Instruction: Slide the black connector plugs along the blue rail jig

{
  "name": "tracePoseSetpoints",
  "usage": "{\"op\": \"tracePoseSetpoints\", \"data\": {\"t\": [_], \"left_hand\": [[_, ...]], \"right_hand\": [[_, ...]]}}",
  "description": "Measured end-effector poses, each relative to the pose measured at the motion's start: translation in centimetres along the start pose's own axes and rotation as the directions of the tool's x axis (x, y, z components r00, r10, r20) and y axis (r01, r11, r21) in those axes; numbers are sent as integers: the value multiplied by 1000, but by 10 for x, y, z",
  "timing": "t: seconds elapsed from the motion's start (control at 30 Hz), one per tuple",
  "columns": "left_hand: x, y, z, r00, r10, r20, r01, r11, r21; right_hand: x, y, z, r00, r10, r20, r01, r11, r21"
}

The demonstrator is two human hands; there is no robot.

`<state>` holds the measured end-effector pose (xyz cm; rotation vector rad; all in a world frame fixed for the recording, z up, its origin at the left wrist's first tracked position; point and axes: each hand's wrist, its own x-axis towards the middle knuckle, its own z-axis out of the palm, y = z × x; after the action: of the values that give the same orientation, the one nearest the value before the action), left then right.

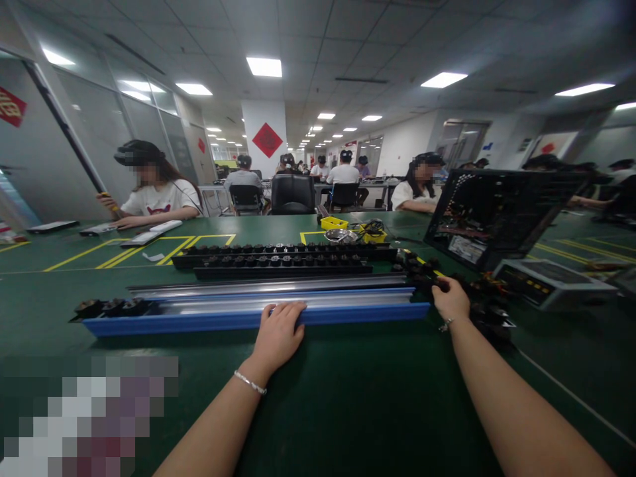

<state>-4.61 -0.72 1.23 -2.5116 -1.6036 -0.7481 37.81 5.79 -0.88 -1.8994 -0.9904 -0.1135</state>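
Note:
A long blue channel with a shiny metal inside lies across the green table in front of me. My left hand is closed over its near wall, fingers over the rim and thumb on the outside. At the channel's left end sit several black socket-like modules. Past the right end, my right hand has its fingers curled on a small black part, partly hidden by the fingers. More loose black modules are heaped beside and beyond that hand.
Behind the channel lie a dark rail and long black strips filled with modules. Farther back are yellow trays and a metal dish. An open computer case and a grey power supply box stand right. Co-workers sit across.

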Motion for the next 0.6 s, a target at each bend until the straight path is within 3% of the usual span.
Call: {"op": "tracePoseSetpoints", "data": {"t": [0.23,0.4,0.5,0.6], "left_hand": [[0,-2,1,1000,9,6,-9,1000,5],[-2,-4,0,999,26,31,-26,1000,-1],[2,-6,-10,999,-14,51,16,999,-46],[11,-9,-32,1000,-4,28,6,997,-71]], "right_hand": [[4,-8,-6,997,-79,4,78,967,-244],[0,-10,-15,967,-235,99,252,818,-516],[-1,-8,-19,938,-305,163,342,748,-569],[-4,-6,-20,926,-306,222,378,730,-569]]}}
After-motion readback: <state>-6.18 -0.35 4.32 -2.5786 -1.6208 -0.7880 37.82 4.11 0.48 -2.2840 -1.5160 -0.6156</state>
